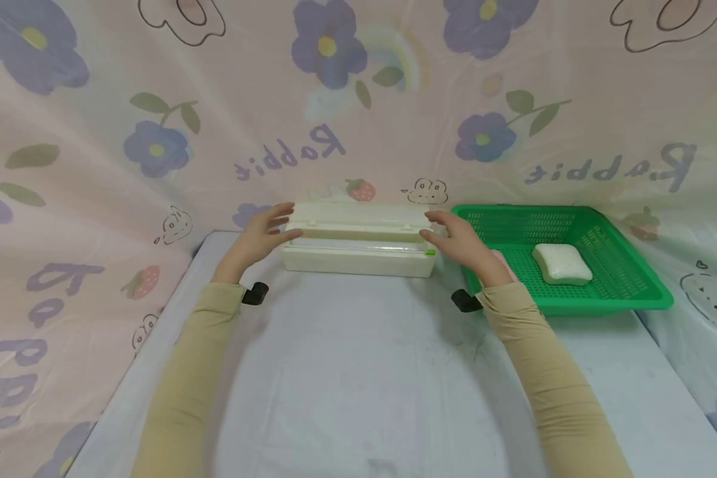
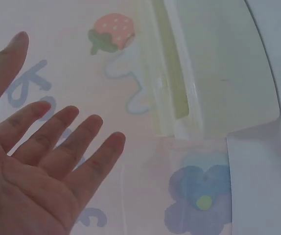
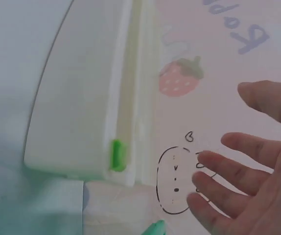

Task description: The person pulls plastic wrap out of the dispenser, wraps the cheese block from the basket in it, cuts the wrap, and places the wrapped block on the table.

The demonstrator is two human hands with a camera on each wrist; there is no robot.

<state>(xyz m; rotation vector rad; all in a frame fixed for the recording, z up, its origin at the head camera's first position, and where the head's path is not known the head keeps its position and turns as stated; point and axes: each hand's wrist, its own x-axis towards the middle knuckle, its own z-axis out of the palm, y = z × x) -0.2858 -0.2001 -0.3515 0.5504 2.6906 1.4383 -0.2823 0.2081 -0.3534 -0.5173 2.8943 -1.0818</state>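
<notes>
A long cream box [image 1: 358,261], which looks like a cling film dispenser, stands at the back of the table with its lid [image 1: 358,215] raised. A small green slider [image 1: 430,252] sits at its right end, also visible in the right wrist view as a green tab [image 3: 117,155]. My left hand [image 1: 258,240] is at the box's left end, fingers spread and relaxed. At the right end is my right hand [image 1: 461,243], held the same way. Both wrist views show the palms [image 2: 28,191] holding nothing; whether fingertips touch the lid cannot be told.
To the right stands a green plastic basket [image 1: 609,304] with a white pillow-shaped block [image 1: 561,263] in it. Something pink [image 1: 503,263] shows partly behind my right wrist. A patterned cloth [image 1: 388,153] hangs behind the white-covered table [image 1: 358,372].
</notes>
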